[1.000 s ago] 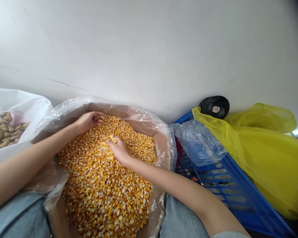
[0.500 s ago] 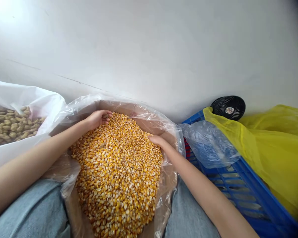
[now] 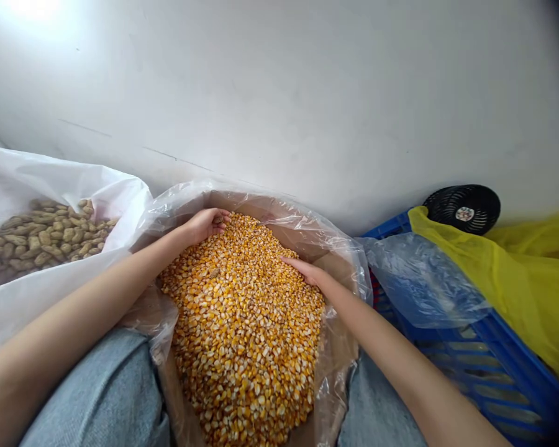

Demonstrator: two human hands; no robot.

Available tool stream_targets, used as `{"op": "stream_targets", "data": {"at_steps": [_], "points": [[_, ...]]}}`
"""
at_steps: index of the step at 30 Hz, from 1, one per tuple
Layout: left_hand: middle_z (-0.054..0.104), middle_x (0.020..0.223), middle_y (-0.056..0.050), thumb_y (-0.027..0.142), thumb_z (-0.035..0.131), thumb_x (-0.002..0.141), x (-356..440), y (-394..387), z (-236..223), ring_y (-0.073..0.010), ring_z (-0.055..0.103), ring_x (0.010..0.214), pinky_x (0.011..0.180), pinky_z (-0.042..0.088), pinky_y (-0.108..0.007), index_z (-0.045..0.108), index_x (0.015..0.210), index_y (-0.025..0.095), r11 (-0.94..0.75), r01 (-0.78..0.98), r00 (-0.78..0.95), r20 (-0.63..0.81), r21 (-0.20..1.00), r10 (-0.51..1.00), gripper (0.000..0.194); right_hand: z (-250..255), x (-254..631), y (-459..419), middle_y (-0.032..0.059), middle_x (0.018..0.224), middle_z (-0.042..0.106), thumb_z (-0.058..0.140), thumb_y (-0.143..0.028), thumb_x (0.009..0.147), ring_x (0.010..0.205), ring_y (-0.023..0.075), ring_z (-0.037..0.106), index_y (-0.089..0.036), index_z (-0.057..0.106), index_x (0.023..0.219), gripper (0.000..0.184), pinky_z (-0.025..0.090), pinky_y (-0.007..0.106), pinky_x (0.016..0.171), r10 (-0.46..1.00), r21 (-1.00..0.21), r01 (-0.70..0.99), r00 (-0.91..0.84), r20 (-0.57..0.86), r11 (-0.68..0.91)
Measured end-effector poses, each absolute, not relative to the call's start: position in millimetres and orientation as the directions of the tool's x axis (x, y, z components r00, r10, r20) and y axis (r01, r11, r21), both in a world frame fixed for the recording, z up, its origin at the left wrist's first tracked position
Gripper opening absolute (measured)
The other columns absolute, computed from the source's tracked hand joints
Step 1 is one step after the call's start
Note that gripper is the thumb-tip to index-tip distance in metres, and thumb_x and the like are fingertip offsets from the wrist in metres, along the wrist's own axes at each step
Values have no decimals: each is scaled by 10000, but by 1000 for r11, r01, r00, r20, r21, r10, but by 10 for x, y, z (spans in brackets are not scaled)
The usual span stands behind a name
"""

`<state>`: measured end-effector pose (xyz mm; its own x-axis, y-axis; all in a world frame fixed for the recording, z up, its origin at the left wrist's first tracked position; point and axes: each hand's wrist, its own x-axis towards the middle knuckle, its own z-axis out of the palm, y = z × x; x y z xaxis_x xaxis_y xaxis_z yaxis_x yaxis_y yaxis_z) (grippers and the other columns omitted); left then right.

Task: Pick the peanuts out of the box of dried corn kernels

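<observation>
Corn [image 3: 246, 347], yellow and white, loose kernels: heaped in a clear liner [image 3: 361, 261] set against a brown inner wall [image 3: 302, 233], placed between two denim-clad legs [image 3: 107, 391]. Single peanut [image 3: 214, 273], in shell: lain on the upper left part of the heap. Left hand [image 3: 204, 225]: placed at the far left edge of the corn; grip narrow, a small brown nut [image 3: 218, 219] being held between thumb and curled fingers. Right hand [image 3: 304, 269]: laid on the right side of the heap, fingers extended and grip wide; whether kernels are covered by the palm cannot be told. To the left, white sack [image 3: 116, 180], opened: partly filled with unshelled peanuts [image 3: 56, 239]. To the right, blue crate [image 3: 487, 329], slatted: overlaid at its near rim by crumpled clear plastic [image 3: 423, 279] and draped along its far side with yellow mesh [image 3: 535, 292]. Round black item [image 3: 463, 211], slatted, pale-centred: propped beside the mesh, near the wall [image 3: 279, 93]. Wall, pale: marked at left by thin dark lines [image 3: 174, 157].
</observation>
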<state>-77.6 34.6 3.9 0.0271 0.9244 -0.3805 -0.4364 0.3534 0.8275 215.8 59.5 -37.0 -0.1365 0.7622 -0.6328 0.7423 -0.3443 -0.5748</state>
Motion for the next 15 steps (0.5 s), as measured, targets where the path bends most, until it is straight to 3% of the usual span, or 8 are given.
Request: {"op": "stream_targets", "data": {"at_steps": [3,5,6,8,10,12,15], "points": [[512,698,-31,93,360,717,-796,345,29,-64,455,471,451,390,-198,492,808,88,353,-443,33,-379,824,925,160,-230,1976,556,89,1074,506,436,-449,725,934,144,504,-148,505,1043,443,404,288,798,556,-627,630,-347,-755,-459],[512,700,-30,95,364,717,-809,349,18,-63,456,473,458,396,-200,491,814,89,350,-445,38,-374,824,927,159,-76,1845,530,61,1118,475,401,-454,748,933,134,502,-191,454,1106,447,412,291,788,448,-682,535,-514,-731,-499],[511,701,-29,95,366,717,-812,353,12,-62,455,473,457,396,-199,490,816,89,348,-445,40,-371,825,928,158,14,1774,510,48,1138,459,389,-462,751,931,139,500,-218,431,1128,451,414,309,782,466,-705,534,-529,-709,-466],[509,700,-28,100,369,720,-810,363,3,-60,452,471,451,391,-193,489,813,89,348,-437,42,-368,829,929,153,196,1612,439,33,1135,455,408,-447,743,939,152,486,-230,450,1107,425,390,336,812,658,-734,648,-464,-593,-204],[508,701,-29,108,374,725,-800,371,-1,-60,453,474,449,391,-190,493,811,89,353,-424,40,-372,834,927,148,340,1413,310,23,1099,474,431,-382,742,975,146,451,-208,506,1042,355,326,318,887,812,-636,742,-497,-306,214],[514,700,-34,109,367,730,-788,375,3,-63,458,477,452,395,-191,500,810,89,353,-420,31,-376,836,926,156,409,1189,134,-1,1090,469,397,-314,769,1004,113,418,-225,511,1043,311,287,253,917,697,-510,625,-714,-67,591],[528,702,-43,100,348,735,-780,371,18,-66,463,479,454,400,-192,503,810,87,351,-437,23,-380,828,925,173,373,899,-120,-8,1056,478,333,-233,796,948,115,437,-250,497,1061,312,342,238,851,406,-324,395,-913,-34,860]]}}
